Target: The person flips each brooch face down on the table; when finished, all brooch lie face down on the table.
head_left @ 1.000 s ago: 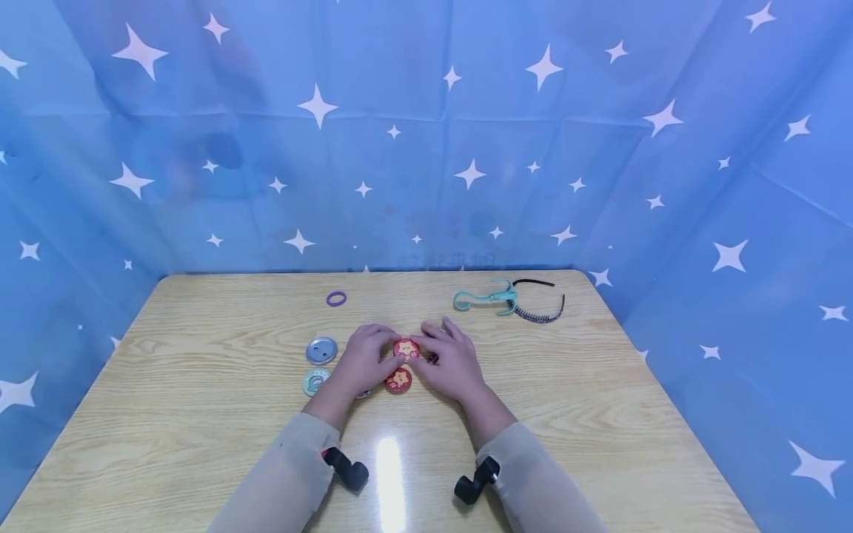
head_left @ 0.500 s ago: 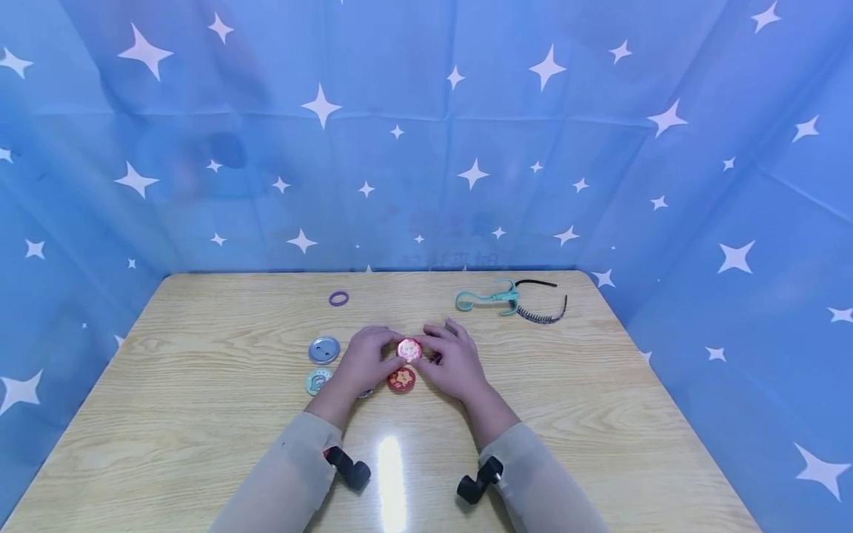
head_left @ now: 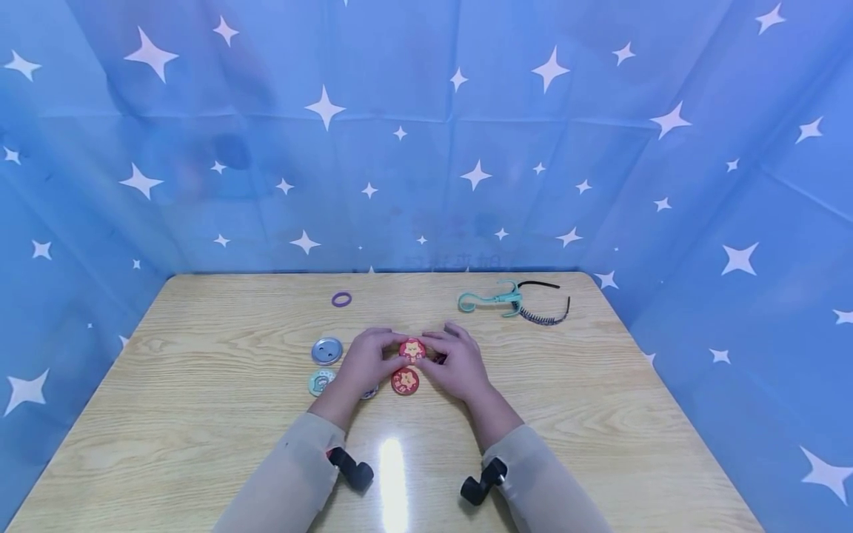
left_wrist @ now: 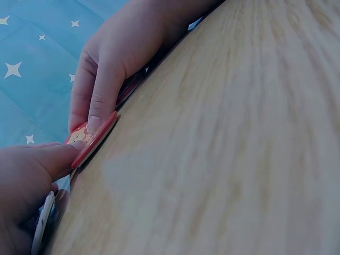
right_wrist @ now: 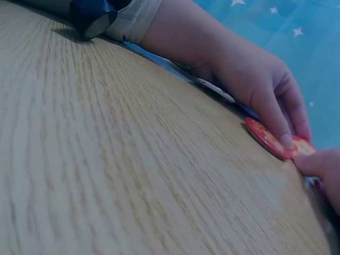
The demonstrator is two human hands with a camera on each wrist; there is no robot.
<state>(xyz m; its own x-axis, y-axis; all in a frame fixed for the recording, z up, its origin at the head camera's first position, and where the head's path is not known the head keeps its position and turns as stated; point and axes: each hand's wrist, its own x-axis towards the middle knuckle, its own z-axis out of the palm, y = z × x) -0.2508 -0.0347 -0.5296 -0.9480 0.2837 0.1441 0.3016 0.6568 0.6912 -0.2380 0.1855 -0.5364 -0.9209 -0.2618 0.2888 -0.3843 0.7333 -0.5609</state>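
A round red badge with a yellow star (head_left: pixel 412 349) is pinched from both sides at the middle of the table. My left hand (head_left: pixel 368 361) grips its left edge with thumb and fingers, and my right hand (head_left: pixel 456 363) grips its right edge. Right below it lies a second red star badge (head_left: pixel 405 381), flat on the wood. In the left wrist view, the thumbs of the right hand (left_wrist: pixel 119 58) and left hand (left_wrist: pixel 26 170) press on the red badge's face. A dark round piece (head_left: pixel 440 358) shows partly under my right hand.
Left of my left hand lie a blue-grey disc (head_left: pixel 327 351) and a light blue badge (head_left: pixel 321 382). Another badge (head_left: pixel 369 392) is mostly hidden by that wrist. Farther back are a purple ring (head_left: pixel 341 299), a teal hook-shaped piece (head_left: pixel 489 299) and a dark toothed headband (head_left: pixel 543 320).
Half a second ago the held red badge showed a bright glare; its star face now shows plainly, so it has tilted slightly. Both hands keep their grip. The head view has shifted a little.
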